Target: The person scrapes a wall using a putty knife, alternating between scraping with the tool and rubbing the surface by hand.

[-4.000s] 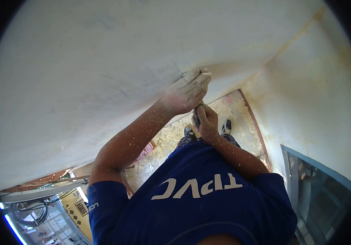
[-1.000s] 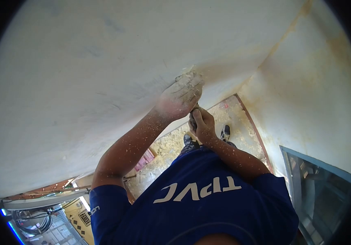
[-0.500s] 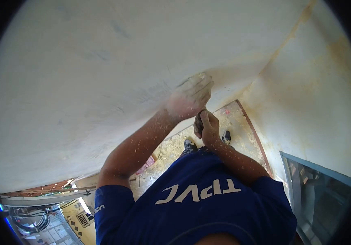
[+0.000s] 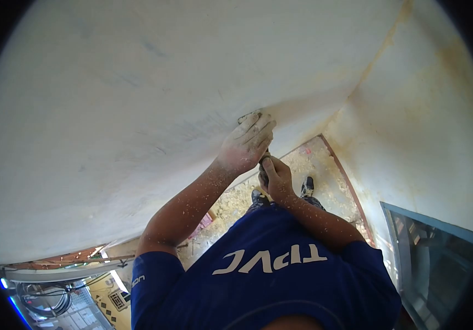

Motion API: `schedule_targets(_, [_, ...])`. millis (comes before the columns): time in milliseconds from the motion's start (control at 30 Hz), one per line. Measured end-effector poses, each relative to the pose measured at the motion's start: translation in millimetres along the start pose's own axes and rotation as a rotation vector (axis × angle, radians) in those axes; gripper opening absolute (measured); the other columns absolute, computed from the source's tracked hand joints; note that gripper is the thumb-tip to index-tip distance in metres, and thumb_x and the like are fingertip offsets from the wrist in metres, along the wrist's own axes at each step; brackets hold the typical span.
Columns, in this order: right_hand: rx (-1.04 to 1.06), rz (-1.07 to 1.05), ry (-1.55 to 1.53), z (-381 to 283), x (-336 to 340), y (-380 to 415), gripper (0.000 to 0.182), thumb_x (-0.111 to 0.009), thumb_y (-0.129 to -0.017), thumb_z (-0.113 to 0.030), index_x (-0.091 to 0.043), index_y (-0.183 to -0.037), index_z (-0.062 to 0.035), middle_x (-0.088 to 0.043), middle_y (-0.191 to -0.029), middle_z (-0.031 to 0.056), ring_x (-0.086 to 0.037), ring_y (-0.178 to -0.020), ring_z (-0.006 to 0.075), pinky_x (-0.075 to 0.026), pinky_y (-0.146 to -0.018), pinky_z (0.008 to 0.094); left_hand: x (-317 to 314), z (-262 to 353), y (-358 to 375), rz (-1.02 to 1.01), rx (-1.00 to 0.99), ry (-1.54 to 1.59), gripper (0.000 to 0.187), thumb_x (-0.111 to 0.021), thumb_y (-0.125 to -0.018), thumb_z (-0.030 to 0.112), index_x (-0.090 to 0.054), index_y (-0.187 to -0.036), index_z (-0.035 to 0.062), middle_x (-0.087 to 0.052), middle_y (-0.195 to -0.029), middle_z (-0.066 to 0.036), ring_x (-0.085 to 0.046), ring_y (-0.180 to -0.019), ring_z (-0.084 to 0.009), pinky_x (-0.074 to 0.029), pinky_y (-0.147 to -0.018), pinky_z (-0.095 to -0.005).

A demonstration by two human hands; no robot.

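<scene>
My left hand (image 4: 248, 142), coated in pale dust, lies with its fingers stretched out, pressing over the blade end of a scraper (image 4: 243, 119) against the white wall (image 4: 137, 126). Only a thin dark edge of the blade shows past the fingertips. Just below, my right hand (image 4: 278, 181) is closed round what looks like the scraper's dark handle, mostly hidden by the fingers. Pale flecks cover both forearms. Grey scuff marks run across the wall to the left of the hands.
Pale scrapings litter the floor (image 4: 297, 159) around my shoes (image 4: 307, 186). A second wall (image 4: 412, 132) meets the first at a yellowish corner on the right. A blue-grey framed window (image 4: 440, 225) is at lower right. Coiled cables (image 4: 44, 302) hang at lower left.
Both hands have moved slightly down and left along the wall, towards my body. The blade's edge now shows beyond my left fingertips, and the dusty blur there has cleared.
</scene>
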State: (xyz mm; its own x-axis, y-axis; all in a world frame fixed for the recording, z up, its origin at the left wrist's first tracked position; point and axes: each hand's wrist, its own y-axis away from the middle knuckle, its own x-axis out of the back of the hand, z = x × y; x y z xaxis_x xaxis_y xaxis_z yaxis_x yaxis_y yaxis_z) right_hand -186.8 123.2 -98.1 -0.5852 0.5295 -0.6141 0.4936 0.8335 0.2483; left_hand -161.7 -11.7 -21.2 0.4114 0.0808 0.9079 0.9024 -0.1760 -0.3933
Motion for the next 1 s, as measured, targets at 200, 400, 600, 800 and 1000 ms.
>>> schedule_targets(200, [0.14,-0.025,0.175,-14.8,-5.0,-9.1,0.025,-0.047,-0.094,-0.021,-0.057,-0.09,0.0009,-0.039,-0.053,-0.0045,-0.036,-0.041,0.0035,-0.03,-0.038,0.0199,24.7,-7.8,-7.7,0.066,-0.049,-0.046,0.029,-0.065,-0.064,0.013,-0.061,-0.091,0.0025,-0.058,-0.114,-0.008,-0.05,-0.115,-0.0244,-0.04,-0.098,-0.0419])
schedule_targets(400, [0.204,-0.058,0.162,-33.4,-19.0,-12.1,0.024,-0.045,-0.094,-0.019,-0.058,-0.092,0.0015,-0.038,-0.051,-0.0044,-0.035,-0.041,0.0034,-0.03,-0.038,0.0205,37.1,-10.1,-17.1,0.13,-0.041,-0.103,0.025,-0.064,-0.065,0.013,-0.062,-0.087,0.0025,-0.059,-0.113,-0.008,-0.051,-0.113,-0.0253,-0.04,-0.096,-0.0416])
schedule_targets(600, [0.126,-0.001,0.287,6.6,4.6,-5.3,0.023,-0.049,-0.093,-0.019,-0.059,-0.086,0.001,-0.044,-0.049,-0.002,-0.039,-0.042,0.0044,-0.032,-0.04,0.0226,3.2,5.1,17.9,0.172,0.047,-0.042,0.016,-0.061,-0.07,0.012,-0.063,-0.085,0.0049,-0.06,-0.111,-0.007,-0.052,-0.112,-0.0229,-0.04,-0.096,-0.0402])
schedule_targets(800, [0.313,-0.081,0.414,-33.7,-25.9,-14.6,0.025,-0.05,-0.092,-0.021,-0.056,-0.083,0.0017,-0.043,-0.049,-0.0014,-0.038,-0.042,0.005,-0.031,-0.04,0.0231,57.3,-8.8,-5.4,0.245,0.038,-0.161,0.025,-0.058,-0.068,0.011,-0.063,-0.091,0.0017,-0.058,-0.116,-0.01,-0.05,-0.116,-0.0254,-0.038,-0.098,-0.0411])
schedule_targets(1000, [0.314,-0.005,0.59,3.6,-3.2,-5.9,0.022,-0.054,-0.09,-0.02,-0.061,-0.087,0.0001,-0.045,-0.048,0.0008,-0.041,-0.044,0.0061,-0.033,-0.042,0.0244,10.0,4.8,26.1,0.232,0.094,-0.071,0.016,-0.057,-0.074,0.014,-0.065,-0.087,0.0075,-0.062,-0.11,-0.004,-0.054,-0.111,-0.0202,-0.042,-0.092,-0.0383])
